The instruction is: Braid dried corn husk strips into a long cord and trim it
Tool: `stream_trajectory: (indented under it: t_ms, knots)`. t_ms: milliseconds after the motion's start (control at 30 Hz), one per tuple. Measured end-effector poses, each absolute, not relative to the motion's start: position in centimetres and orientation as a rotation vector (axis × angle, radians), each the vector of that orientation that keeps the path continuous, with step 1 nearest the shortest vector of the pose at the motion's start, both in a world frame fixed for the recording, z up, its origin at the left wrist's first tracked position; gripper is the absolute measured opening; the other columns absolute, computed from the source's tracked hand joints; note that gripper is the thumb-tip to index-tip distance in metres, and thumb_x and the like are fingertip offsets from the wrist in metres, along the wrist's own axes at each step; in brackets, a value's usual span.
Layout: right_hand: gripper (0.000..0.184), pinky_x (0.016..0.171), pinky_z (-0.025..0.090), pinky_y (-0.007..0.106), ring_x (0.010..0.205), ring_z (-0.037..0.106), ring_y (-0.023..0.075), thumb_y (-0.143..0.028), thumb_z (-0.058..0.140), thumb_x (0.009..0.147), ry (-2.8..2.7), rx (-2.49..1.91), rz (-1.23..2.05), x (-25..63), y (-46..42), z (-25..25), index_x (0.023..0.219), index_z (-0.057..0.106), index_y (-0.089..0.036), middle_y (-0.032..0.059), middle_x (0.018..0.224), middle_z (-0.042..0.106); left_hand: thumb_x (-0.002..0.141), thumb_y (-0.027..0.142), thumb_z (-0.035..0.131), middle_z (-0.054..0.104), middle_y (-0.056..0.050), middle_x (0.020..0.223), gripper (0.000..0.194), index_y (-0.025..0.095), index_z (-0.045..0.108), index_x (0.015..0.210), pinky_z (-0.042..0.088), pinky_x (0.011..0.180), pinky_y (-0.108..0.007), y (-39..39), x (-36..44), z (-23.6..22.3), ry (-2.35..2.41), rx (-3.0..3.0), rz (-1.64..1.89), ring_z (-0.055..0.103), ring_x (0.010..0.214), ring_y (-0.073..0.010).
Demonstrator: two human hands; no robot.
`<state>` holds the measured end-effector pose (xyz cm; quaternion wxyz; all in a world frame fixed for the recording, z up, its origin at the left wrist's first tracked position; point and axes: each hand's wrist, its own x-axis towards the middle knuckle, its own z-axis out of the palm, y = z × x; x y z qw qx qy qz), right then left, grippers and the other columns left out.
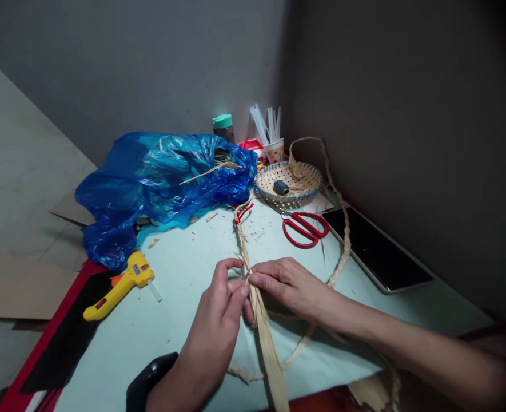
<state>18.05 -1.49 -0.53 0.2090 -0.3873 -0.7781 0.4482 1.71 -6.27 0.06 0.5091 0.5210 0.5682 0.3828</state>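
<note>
A braid of pale dried husk point(243, 245) runs from a red tie point(244, 214) at the table's middle toward me. Where its loose strips part, my left hand point(224, 306) pinches it from the left. My right hand point(285, 283) grips the same spot from the right, thumb and forefinger pressed together. From between both hands a broad, flat husk strip point(270, 355) hangs toward the front edge. A long finished stretch of braid point(344, 252) loops from the basket past my right forearm and under it.
Behind lie a blue plastic bag point(162, 177), a woven basket point(265, 186) holding a thread spool point(281, 187), and a cup of glue sticks point(275, 150). Red-handled scissors point(306, 229) and a tablet point(381, 249) are at right. A yellow glue gun point(119, 289) lies left on the pale tablecloth point(162, 337).
</note>
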Motion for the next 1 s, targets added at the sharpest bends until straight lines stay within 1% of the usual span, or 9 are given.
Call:
stream_trajectory:
  t_ms: [100,200,333,533,667,767,833,867,1000]
  knots:
    - [0.041,0.051,0.025,0.023,0.051,0.036,0.0083,-0.035,0.040,0.095,-2.105,-1.065,1.317,17.9,-1.5,-0.9,0.062,0.052,-0.015,-0.0038,0.053,0.043,0.089,0.029,0.048,0.064,0.001,0.059,0.019,0.022,0.054,0.106,0.038,0.063,-0.026,-6.8,1.2,0.7,1.532,1.578,0.741,0.059,0.060,-0.0184]
    - [0.044,0.051,0.028,0.022,0.049,0.038,0.0078,-0.036,0.039,0.096,-2.011,-1.006,1.464,17.8,-1.7,-1.0,0.062,0.057,-0.014,-0.0018,0.053,0.050,0.089,0.029,0.047,0.066,-0.002,0.063,0.016,0.023,0.060,0.082,0.034,0.057,-0.027,-7.6,1.1,1.4,1.681,1.778,0.677,0.057,0.054,-0.0170]
    - [0.040,0.049,0.028,0.021,0.048,0.036,0.0073,-0.040,0.044,0.093,-1.790,-0.961,1.703,17.9,-1.7,-0.9,0.076,0.067,-0.012,-0.0013,0.057,0.052,0.085,0.025,0.051,0.062,-0.003,0.057,0.017,0.023,0.060,0.071,0.030,0.053,-0.028,-8.5,2.2,1.5,1.687,1.943,0.745,0.053,0.048,-0.0163]
    - [0.036,0.059,0.035,0.022,0.060,0.044,0.0089,-0.039,0.052,0.090,-1.426,-0.814,2.048,18.3,-1.7,-0.9,0.095,0.070,-0.009,0.0059,0.078,0.063,0.076,0.014,0.056,0.060,-0.009,0.058,0.015,0.021,0.069,0.079,0.029,0.053,-0.032,-9.2,4.7,0.6,1.644,2.198,0.872,0.051,0.051,-0.0208]
    - [0.032,0.054,0.030,0.021,0.055,0.040,0.0075,-0.039,0.051,0.091,-1.467,-0.847,1.974,18.4,-1.7,-0.4,0.089,0.066,-0.011,0.0013,0.072,0.059,0.081,0.022,0.057,0.062,-0.008,0.066,0.012,0.021,0.068,0.075,0.036,0.062,-0.033,-9.5,4.0,1.4,1.558,2.256,0.883,0.054,0.064,-0.0219]
    - [0.032,0.054,0.028,0.021,0.056,0.037,0.0078,-0.037,0.050,0.091,-1.579,-0.866,1.856,18.5,-1.7,0.1,0.072,0.059,-0.013,-0.0025,0.064,0.050,0.087,0.027,0.053,0.061,-0.005,0.076,0.015,0.022,0.064,0.079,0.042,0.071,-0.031,-8.4,2.7,2.2,1.647,1.839,1.041,0.056,0.073,-0.0201]
    - [0.035,0.055,0.028,0.022,0.057,0.035,0.0082,-0.037,0.050,0.092,-1.647,-0.873,1.807,18.5,-1.7,0.4,0.065,0.051,-0.014,-0.0031,0.062,0.045,0.088,0.034,0.053,0.061,-0.004,0.092,0.020,0.024,0.060,0.104,0.045,0.075,-0.030,-7.2,2.0,2.4,1.531,1.470,0.985,0.059,0.082,-0.0194]
    - [0.036,0.056,0.028,0.022,0.059,0.035,0.0085,-0.037,0.048,0.093,-1.666,-0.870,1.793,18.6,-1.7,0.5,0.064,0.049,-0.015,-0.0030,0.063,0.044,0.088,0.036,0.053,0.060,-0.003,0.091,0.024,0.024,0.057,0.109,0.046,0.076,-0.030,-6.6,1.8,2.4,1.441,1.351,0.964,0.059,0.083,-0.0189]
    - [0.034,0.060,0.031,0.022,0.062,0.036,0.0091,-0.035,0.045,0.095,-1.679,-0.830,1.776,18.5,-1.6,0.3,0.066,0.045,-0.016,-0.0028,0.066,0.042,0.086,0.033,0.058,0.059,-0.002,0.090,0.026,0.022,0.055,0.109,0.045,0.079,-0.026,-5.3,1.6,2.0,1.292,1.193,0.996,0.058,0.087,-0.0164]
